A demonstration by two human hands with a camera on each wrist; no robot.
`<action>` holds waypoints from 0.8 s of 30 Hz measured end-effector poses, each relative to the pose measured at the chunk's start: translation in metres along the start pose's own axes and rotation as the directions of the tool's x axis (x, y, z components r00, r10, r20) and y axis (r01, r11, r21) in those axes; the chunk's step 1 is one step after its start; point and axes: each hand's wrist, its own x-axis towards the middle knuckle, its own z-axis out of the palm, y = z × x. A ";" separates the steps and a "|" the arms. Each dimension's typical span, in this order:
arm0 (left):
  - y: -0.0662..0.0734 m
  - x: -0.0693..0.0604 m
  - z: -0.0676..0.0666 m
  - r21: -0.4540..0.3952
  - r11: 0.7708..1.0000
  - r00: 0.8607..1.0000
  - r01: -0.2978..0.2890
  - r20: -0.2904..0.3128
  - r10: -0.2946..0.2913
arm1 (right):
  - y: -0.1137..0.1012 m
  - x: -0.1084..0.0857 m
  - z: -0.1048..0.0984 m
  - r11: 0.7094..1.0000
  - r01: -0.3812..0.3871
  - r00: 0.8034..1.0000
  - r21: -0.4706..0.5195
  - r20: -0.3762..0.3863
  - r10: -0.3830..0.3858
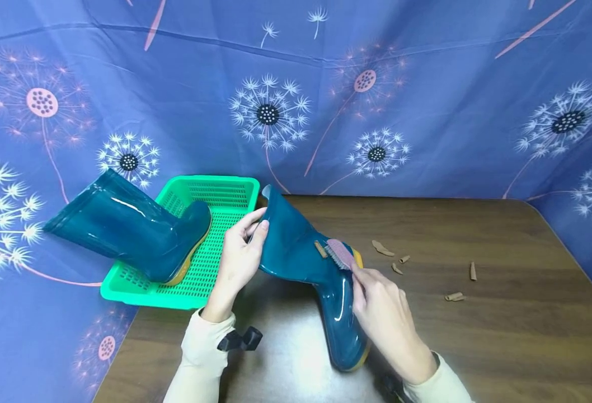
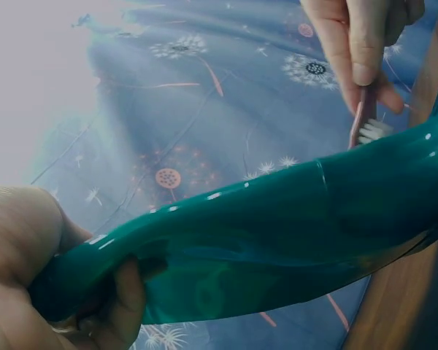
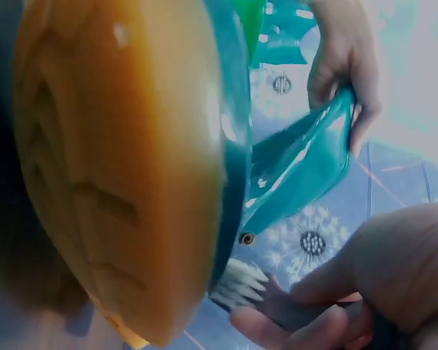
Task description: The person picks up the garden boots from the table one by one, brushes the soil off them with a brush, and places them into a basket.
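Observation:
A teal rubber boot with a yellow sole lies tilted over the table, its toe toward me. My left hand grips the rim of its shaft, fingers and thumb on either side, as the left wrist view also shows. In my right hand is a pink brush, pinched by the handle. Its pale bristles touch the boot near the ankle. Beside the bristles, a small tan curled piece sits on the shaft. In the right wrist view the boot's sole fills the near left.
A green plastic basket stands at the left, with a second teal boot lying in it, shaft over the edge. Several tan curled scraps are scattered on the wooden table at the right. A blue dandelion-print cloth hangs behind.

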 end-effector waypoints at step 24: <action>0.004 -0.002 0.001 0.033 0.999 1.000 -0.003 -0.004 0.003 | 0.012 0.001 0.007 0.994 0.058 0.998 -0.087 0.004 -0.058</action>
